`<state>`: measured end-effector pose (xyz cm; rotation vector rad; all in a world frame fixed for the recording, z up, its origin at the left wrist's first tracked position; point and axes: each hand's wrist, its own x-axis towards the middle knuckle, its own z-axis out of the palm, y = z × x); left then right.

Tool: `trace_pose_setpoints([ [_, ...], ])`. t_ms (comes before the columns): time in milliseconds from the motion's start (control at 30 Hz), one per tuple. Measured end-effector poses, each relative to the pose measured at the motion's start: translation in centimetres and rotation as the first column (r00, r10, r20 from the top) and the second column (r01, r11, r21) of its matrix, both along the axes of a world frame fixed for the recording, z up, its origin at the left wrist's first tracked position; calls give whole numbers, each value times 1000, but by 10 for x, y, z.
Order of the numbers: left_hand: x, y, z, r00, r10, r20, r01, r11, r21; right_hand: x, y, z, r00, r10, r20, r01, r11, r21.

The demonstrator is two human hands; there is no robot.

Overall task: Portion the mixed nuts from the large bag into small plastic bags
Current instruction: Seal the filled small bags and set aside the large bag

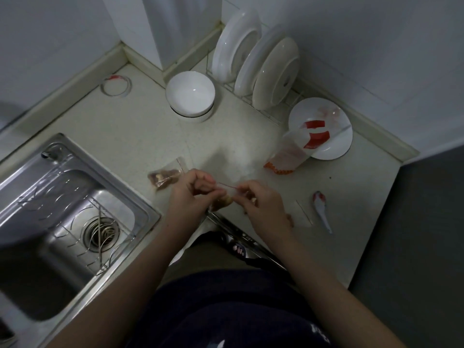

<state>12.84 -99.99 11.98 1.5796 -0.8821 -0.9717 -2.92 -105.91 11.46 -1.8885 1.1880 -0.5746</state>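
We pinch a small bag (pixel 222 202) with left hand (pixel 192 190) and right hand (pixel 259 200); one filled bag (pixel 164 178) lies leftward, more portions likely remain.

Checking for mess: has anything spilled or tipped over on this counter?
The large bag lies tipped, one end resting on the white plate. No clear spill; brownish bits beside the right hand may be loose nuts.

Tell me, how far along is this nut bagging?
Done: one filled small bag lies on the counter. In hand: the left hand and right hand pinch the red-edged top of a second bag holding nuts, apparently sealing it. Left: the large bag leaning on the plate seems to hold more, and an empty-looking bag lies beside the spoon.
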Motion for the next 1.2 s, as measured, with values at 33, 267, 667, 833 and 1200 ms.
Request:
trace_pose_setpoints([
  [33,0,3,0,1000,-3,14,3,1000,1,0,1,1,1000,-7,6,7,1000,-16],
  [267,11,15,-6,939,-81,333,97,995,-31,-1,9,12,995,-20,95,11,995,95],
  [667,1,24,-9,965,-238,-115,256,947,192,-1,8,37,946,-76,316,-41,937,348],
  [833,-6,21,-8,950,-253,-183,288,936,202,-7,0,38,977,-134,166,115,986,118],
  [1200,-7,12,5,969,-207,131,195,976,100,-10,3,37,996,74,-49,-81,985,-155],
])
